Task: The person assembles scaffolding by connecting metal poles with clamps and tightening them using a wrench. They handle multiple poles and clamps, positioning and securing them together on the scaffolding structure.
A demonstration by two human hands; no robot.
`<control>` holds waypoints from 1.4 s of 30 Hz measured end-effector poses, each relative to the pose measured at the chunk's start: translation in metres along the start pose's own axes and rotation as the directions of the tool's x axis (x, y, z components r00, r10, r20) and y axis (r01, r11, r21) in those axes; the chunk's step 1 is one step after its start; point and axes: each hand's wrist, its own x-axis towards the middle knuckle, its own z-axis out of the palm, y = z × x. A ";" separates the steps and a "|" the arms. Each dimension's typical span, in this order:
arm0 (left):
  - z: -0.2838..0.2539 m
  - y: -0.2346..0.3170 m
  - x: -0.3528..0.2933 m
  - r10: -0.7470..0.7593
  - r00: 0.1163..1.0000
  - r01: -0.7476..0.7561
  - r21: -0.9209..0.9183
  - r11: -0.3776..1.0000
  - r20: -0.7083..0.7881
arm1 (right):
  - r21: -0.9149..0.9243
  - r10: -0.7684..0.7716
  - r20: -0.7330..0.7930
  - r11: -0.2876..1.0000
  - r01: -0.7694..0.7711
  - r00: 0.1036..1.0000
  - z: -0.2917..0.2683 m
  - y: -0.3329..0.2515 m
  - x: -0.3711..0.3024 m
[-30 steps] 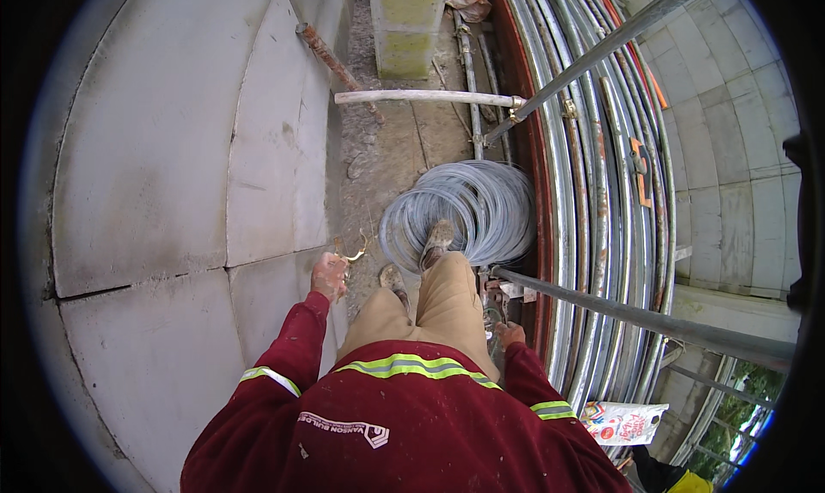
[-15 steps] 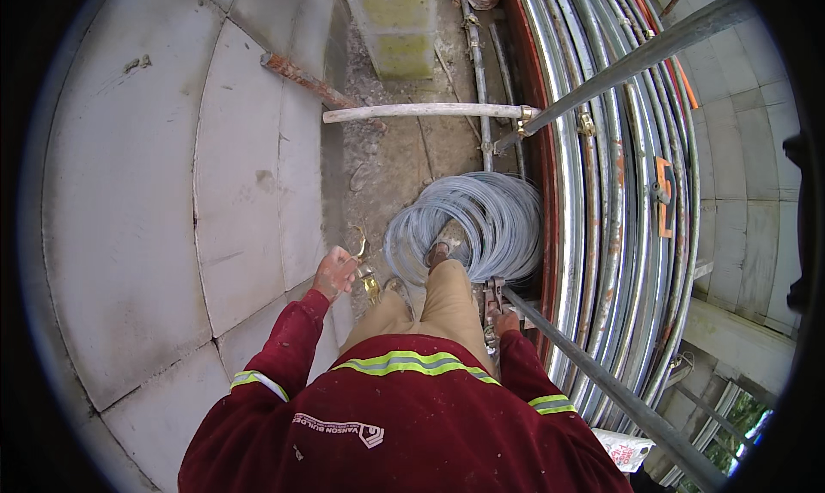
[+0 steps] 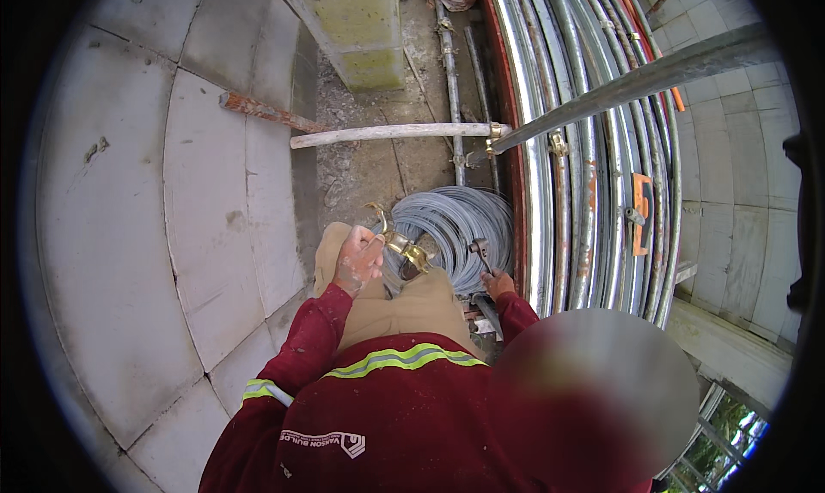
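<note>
Ahead of my body, my left hand [image 3: 359, 259] is closed around one end of a brass-coloured scaffold coupler [image 3: 408, 248], whose hinged parts hang apart over my thighs. To the right, my right hand [image 3: 498, 284] grips a dark metal ratchet wrench [image 3: 479, 248], its head pointing up and away from me. Beyond both hands a coil of grey wire [image 3: 464, 209] lies on the ground. My tan trouser legs [image 3: 378, 308] are bent below the coupler. The fingers of the right hand are partly hidden.
A pale horizontal pipe [image 3: 395, 132] crosses ahead and joins a slanting grey pole [image 3: 636, 85]. Long metal pipes [image 3: 589, 201] are stacked on the right, with an orange-framed tool [image 3: 640, 214] on them. Grey wall panels [image 3: 206, 183] line the left. A yellowish column [image 3: 365, 37] stands far ahead.
My left hand has brought the coupler rightward, in front of my legs. The right hand has come forward, with the wrench now plainly visible. My left knee has risen and the view has shifted.
</note>
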 end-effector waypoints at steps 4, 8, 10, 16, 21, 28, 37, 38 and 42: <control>-0.002 0.017 0.000 0.005 1.000 -0.005 -0.086 0.996 0.001 | -0.110 0.077 0.038 0.991 -0.072 0.996 -0.021 -0.049 0.003; 0.005 0.017 0.018 -0.003 0.998 0.008 -0.080 0.997 0.057 | -0.128 0.024 -0.168 0.991 -0.046 0.985 -0.081 -0.014 0.050; -0.013 0.017 0.027 -0.027 1.000 0.026 -0.020 0.999 -0.004 | -0.304 -0.068 -0.254 0.953 -0.013 0.965 -0.100 -0.057 0.055; -0.017 -0.028 0.104 -0.152 0.987 0.143 0.135 0.980 0.055 | -0.384 -0.280 -0.616 0.923 0.031 0.736 -0.176 0.033 0.167; -0.049 -0.081 0.167 -0.254 0.966 0.235 0.261 0.937 0.044 | -0.361 -0.211 -0.607 0.932 -0.029 0.766 -0.141 0.046 0.198; -0.059 -0.080 0.191 -0.315 0.947 0.302 0.166 0.939 0.061 | -0.390 -0.312 -0.640 0.919 0.054 0.702 -0.124 0.001 0.158; -0.051 -0.028 0.196 -0.242 0.966 0.219 0.217 0.951 0.087 | 0.017 -0.355 -0.077 0.934 0.357 0.932 0.062 -0.199 0.035; -0.050 -0.025 0.196 -0.244 0.967 0.229 0.172 0.958 0.077 | 0.006 -0.409 -0.039 0.912 0.409 0.912 0.079 -0.203 0.039; -0.051 -0.007 0.185 -0.250 0.964 0.243 0.084 0.966 0.093 | 0.382 -0.244 0.150 0.908 0.172 0.958 0.121 -0.240 0.059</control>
